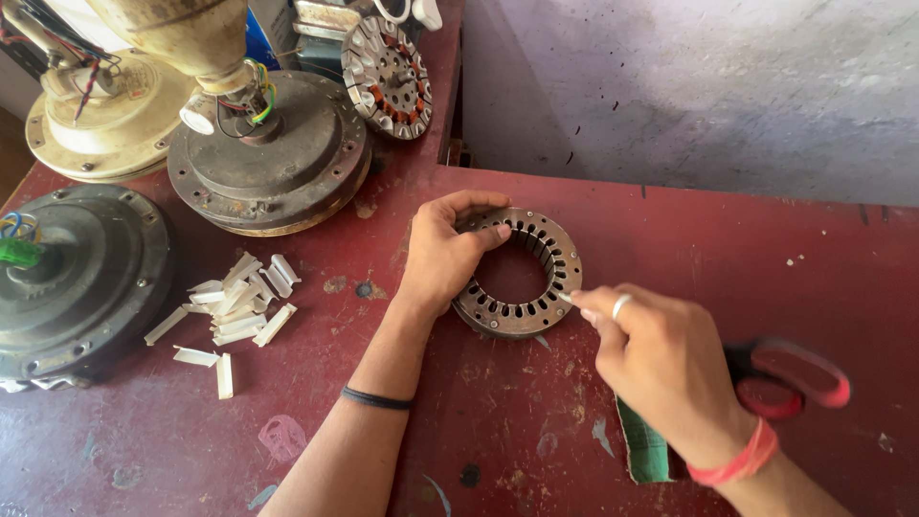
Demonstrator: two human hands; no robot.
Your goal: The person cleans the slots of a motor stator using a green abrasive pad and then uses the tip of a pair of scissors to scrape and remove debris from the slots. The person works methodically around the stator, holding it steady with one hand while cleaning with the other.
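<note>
— As it lies flat on the red surface (689, 249), who's got the slotted stator ring (518, 273)?
— The left hand (442, 257), fingers curled over its far rim. The right hand (651, 354) pinches a small white strip at its near edge.
— And beside them?
— White strips (235, 304) left, red-handled scissors (790, 378) right.

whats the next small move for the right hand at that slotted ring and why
Probably press the white strip pinched in the right hand down into the slot at the right edge of the stator core. Its tip already meets that rim, the slots look bare, and the left hand steadies the ring on the red table. More cut strips lie nearby.
</note>
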